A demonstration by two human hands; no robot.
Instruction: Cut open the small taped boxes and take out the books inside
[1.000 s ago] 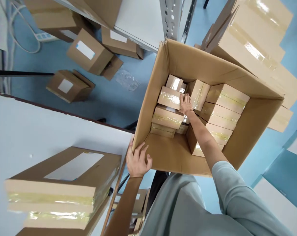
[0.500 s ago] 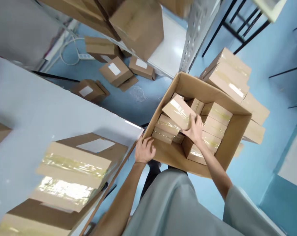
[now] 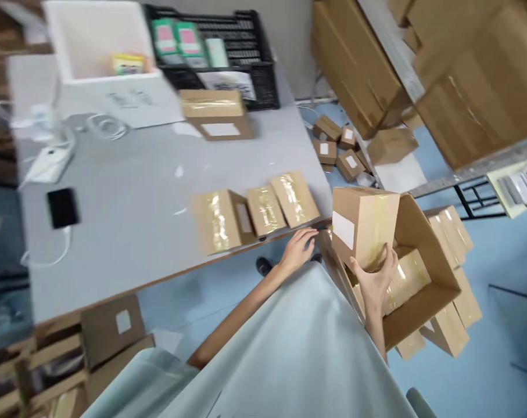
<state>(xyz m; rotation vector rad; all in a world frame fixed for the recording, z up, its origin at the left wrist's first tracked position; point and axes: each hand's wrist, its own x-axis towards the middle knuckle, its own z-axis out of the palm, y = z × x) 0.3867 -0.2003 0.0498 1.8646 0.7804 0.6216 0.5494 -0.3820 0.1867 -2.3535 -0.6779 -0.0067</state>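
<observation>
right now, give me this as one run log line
right hand: holding taped box at open carton | left hand: empty, near table

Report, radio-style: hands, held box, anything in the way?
Left hand open, near table edge. Right hand gripping labelled box, over open carton. Three tabletop boxes possibly in the way.

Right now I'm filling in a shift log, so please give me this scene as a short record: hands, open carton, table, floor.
Right hand: gripping a labelled, taped box at the open carton
Left hand: fingers extended near the table edge; contact unclear
Open carton: more taped boxes inside; exact count hidden
Table: three taped boxes along the near edge; black crate and white container farther back
Floor: blue, small labelled boxes beyond the table
</observation>
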